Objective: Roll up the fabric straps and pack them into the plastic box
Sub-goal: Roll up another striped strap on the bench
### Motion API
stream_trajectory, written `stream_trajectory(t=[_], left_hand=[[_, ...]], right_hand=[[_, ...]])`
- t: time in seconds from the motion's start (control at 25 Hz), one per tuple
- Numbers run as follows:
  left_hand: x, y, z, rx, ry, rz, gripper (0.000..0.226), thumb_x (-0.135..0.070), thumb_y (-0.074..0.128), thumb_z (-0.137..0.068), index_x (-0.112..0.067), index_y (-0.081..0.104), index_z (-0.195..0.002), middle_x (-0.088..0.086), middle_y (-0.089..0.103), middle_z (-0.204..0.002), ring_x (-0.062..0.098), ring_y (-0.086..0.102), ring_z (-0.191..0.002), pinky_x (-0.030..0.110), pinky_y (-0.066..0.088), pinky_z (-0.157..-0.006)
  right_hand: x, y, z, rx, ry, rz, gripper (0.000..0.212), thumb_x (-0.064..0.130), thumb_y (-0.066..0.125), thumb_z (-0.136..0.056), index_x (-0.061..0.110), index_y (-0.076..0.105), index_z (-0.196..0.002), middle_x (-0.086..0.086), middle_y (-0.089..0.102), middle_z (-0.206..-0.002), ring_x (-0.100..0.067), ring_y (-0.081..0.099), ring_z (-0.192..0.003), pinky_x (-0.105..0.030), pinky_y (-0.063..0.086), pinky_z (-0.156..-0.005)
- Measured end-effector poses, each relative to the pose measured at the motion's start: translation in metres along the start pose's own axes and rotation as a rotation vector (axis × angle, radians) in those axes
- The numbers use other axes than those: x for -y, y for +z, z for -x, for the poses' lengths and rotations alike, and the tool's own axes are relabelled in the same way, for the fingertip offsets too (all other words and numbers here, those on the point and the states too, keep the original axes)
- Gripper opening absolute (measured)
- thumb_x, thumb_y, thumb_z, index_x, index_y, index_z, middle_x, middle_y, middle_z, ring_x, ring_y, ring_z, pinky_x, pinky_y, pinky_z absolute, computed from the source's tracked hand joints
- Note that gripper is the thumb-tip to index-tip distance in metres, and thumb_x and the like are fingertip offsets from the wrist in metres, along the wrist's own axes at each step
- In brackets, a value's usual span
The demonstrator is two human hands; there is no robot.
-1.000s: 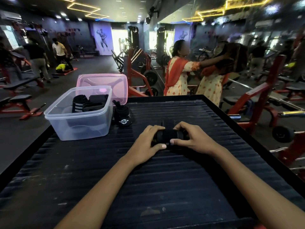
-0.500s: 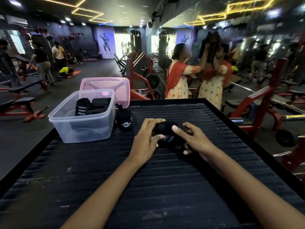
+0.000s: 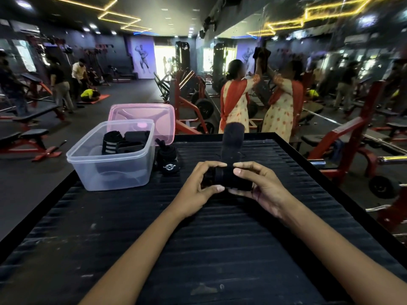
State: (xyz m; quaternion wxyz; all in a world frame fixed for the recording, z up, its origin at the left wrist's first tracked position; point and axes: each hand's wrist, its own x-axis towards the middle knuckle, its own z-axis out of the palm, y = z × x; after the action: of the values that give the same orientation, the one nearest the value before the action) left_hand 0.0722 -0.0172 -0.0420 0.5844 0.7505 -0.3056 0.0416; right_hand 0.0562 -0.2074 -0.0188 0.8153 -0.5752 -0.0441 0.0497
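Dim gym — glaring ceiling strips, blurred, bowed edges.

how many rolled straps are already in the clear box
3 that I can make out, bunched at the far side of the clear box: a white-striped roll on the left, a plain black one behind, another in front. More may be hidden under them.

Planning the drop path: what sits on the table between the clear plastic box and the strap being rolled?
In the head view, a rolled black strap with a white logo stands between the plastic box and the strap in hand.
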Motion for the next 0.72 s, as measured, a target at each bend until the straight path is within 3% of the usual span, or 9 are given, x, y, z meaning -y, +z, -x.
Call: stream_trajectory(t=[0.28,0.36,0.44,0.56,0.72], left_hand=[[-0.003,0.005,-0.001,-0.195,-0.055,-0.033,0.03,-0.023,0.075,-0.08,-0.039,0.062,-0.102,-0.003,0.046,-0.127,-0.01,0.042,-0.118,-0.003,0.028,-0.094],[-0.004,0.007,-0.001,-0.192,-0.086,0.023,0.025,-0.021,0.073,-0.082,-0.032,0.063,-0.102,-0.004,0.052,-0.125,0.001,0.051,-0.117,0.004,0.039,-0.09],[-0.007,0.009,-0.001,-0.189,-0.106,0.13,0.022,-0.017,0.071,-0.083,-0.02,0.06,-0.102,0.0,0.061,-0.112,0.01,0.061,-0.104,0.017,0.052,-0.077],[-0.012,0.011,0.0,-0.202,-0.122,0.211,0.032,-0.011,0.069,-0.084,-0.015,0.047,-0.107,-0.002,0.058,-0.1,-0.003,0.062,-0.088,0.029,0.058,-0.068],[-0.013,0.009,-0.001,-0.151,-0.116,0.238,0.034,-0.015,0.067,-0.087,-0.025,0.056,-0.118,0.004,0.062,-0.111,0.012,0.063,-0.102,0.031,0.058,-0.064]], right_hand=[[-0.002,0.002,0.002,0.009,-0.104,0.074,0.026,0.002,0.068,-0.079,0.015,0.05,-0.092,-0.008,0.06,-0.093,-0.024,0.068,-0.089,-0.043,0.059,-0.066],[-0.003,0.002,0.001,-0.026,-0.109,0.072,0.035,0.001,0.067,-0.082,0.019,0.04,-0.094,-0.007,0.062,-0.09,-0.024,0.069,-0.084,-0.04,0.059,-0.06],[-0.002,0.001,0.001,-0.038,-0.109,0.058,0.037,0.001,0.066,-0.083,0.019,0.039,-0.101,-0.003,0.068,-0.09,-0.023,0.07,-0.081,-0.039,0.058,-0.057],[0.0,0.0,0.002,0.036,-0.099,0.101,0.03,0.005,0.064,-0.086,0.019,0.055,-0.111,-0.002,0.07,-0.103,-0.027,0.071,-0.084,-0.038,0.06,-0.06],[0.001,0.0,0.004,0.091,-0.088,0.111,0.028,0.01,0.063,-0.084,0.02,0.065,-0.11,-0.002,0.072,-0.105,-0.029,0.072,-0.085,-0.037,0.06,-0.065]])
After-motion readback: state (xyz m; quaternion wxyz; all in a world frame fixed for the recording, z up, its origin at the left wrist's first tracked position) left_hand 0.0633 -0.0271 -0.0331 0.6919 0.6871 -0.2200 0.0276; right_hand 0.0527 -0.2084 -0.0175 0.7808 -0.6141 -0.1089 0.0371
